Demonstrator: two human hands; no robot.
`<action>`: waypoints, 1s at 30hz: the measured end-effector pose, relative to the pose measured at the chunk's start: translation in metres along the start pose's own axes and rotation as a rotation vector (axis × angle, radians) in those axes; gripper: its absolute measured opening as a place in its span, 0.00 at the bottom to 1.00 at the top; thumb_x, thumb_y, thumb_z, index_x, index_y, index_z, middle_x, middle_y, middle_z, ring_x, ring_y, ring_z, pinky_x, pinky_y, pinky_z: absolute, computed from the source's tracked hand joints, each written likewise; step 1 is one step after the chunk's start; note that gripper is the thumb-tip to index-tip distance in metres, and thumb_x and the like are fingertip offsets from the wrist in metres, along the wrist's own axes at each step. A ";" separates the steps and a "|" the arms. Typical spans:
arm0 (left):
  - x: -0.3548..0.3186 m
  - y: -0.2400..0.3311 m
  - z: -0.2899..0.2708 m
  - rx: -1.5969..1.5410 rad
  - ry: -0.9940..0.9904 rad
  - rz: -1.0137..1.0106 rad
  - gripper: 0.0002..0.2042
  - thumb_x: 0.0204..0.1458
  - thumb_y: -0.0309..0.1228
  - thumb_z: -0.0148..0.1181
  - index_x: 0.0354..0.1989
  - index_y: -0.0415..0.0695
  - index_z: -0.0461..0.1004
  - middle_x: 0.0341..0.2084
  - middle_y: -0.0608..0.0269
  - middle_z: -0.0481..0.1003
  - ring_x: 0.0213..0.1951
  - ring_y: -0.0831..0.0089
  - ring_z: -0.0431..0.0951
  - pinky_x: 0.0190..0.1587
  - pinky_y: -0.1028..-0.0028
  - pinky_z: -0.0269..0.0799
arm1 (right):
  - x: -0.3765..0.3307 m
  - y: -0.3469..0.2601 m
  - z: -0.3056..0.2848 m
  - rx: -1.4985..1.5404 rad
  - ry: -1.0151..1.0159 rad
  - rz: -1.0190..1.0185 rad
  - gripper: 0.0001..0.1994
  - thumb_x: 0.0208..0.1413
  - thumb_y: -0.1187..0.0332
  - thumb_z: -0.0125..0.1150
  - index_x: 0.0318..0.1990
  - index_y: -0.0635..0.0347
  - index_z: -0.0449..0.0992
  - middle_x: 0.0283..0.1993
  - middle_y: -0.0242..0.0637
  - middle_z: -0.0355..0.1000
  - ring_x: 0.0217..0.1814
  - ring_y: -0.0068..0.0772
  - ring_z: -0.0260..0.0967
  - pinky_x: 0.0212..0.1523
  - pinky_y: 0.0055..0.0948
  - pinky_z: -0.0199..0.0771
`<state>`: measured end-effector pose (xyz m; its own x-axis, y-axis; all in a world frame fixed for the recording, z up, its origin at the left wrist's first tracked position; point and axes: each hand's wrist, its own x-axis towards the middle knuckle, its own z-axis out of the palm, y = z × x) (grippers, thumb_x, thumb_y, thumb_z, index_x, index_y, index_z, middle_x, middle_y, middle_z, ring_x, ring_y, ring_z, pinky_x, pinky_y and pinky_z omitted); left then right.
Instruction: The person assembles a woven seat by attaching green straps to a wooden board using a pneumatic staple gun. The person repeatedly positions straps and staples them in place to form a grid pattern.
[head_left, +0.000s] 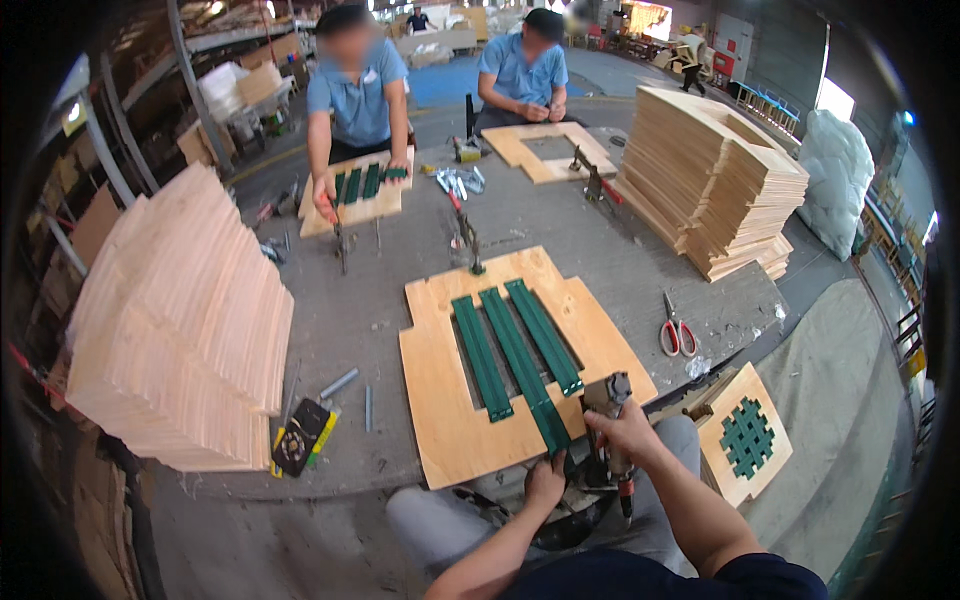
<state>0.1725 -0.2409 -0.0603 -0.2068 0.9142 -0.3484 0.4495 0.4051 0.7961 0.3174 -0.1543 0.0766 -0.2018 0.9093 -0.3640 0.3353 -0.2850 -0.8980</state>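
Note:
In front of me lies a plywood panel [440,440] with a rectangular opening. Three dark green webbing straps [478,358] run lengthwise over the opening. The middle strap [525,380] reaches past the panel's near edge, where my left hand [545,482] is closed on its end. My right hand [624,436] grips a staple gun [608,392] by its handle, beside the panel's near right corner. The gun's nose stands close to the right strap's near end; whether it touches the wood cannot be seen. A clamp [474,262] stands at the panel's far edge.
Tall stacks of plywood panels stand left [180,320] and right [710,180]. Red-handled scissors [678,335] and a tape measure [300,440] lie on the table [340,310]. Two people work across it on panels. A panel with woven straps [745,435] leans at lower right.

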 end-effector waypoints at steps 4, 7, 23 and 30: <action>-0.033 0.012 -0.023 0.275 -0.062 0.095 0.28 0.65 0.53 0.50 0.35 0.36 0.82 0.35 0.36 0.79 0.41 0.38 0.79 0.46 0.49 0.74 | 0.002 0.001 0.005 -0.070 0.004 0.071 0.23 0.57 0.66 0.69 0.55 0.65 0.69 0.36 0.38 0.76 0.24 0.27 0.75 0.25 0.31 0.76; -0.031 0.036 -0.066 0.391 0.076 0.367 0.25 0.63 0.51 0.56 0.32 0.36 0.82 0.28 0.42 0.79 0.36 0.45 0.81 0.41 0.52 0.74 | 0.002 -0.001 0.007 -0.012 -0.005 0.005 0.27 0.56 0.68 0.69 0.60 0.62 0.64 0.41 0.40 0.75 0.25 0.29 0.74 0.27 0.33 0.77; 0.141 0.080 -0.161 -0.975 -0.410 -0.179 0.16 0.70 0.39 0.49 0.47 0.38 0.76 0.41 0.61 0.85 0.17 0.83 0.68 0.19 0.77 0.62 | 0.000 -0.025 0.011 0.037 -0.144 0.034 0.14 0.62 0.65 0.66 0.47 0.65 0.73 0.28 0.33 0.74 0.23 0.23 0.72 0.20 0.26 0.67; 0.152 0.078 -0.152 -0.960 -0.391 -0.189 0.17 0.69 0.40 0.51 0.50 0.35 0.73 0.46 0.55 0.83 0.28 0.81 0.80 0.21 0.83 0.74 | 0.017 -0.046 0.031 -0.012 -0.221 0.072 0.14 0.63 0.63 0.66 0.47 0.65 0.74 0.27 0.32 0.74 0.23 0.23 0.72 0.21 0.25 0.68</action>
<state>0.0443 -0.0717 0.0239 0.1695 0.8449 -0.5074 -0.4730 0.5214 0.7102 0.2697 -0.1356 0.1043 -0.3731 0.7976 -0.4739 0.3673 -0.3421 -0.8649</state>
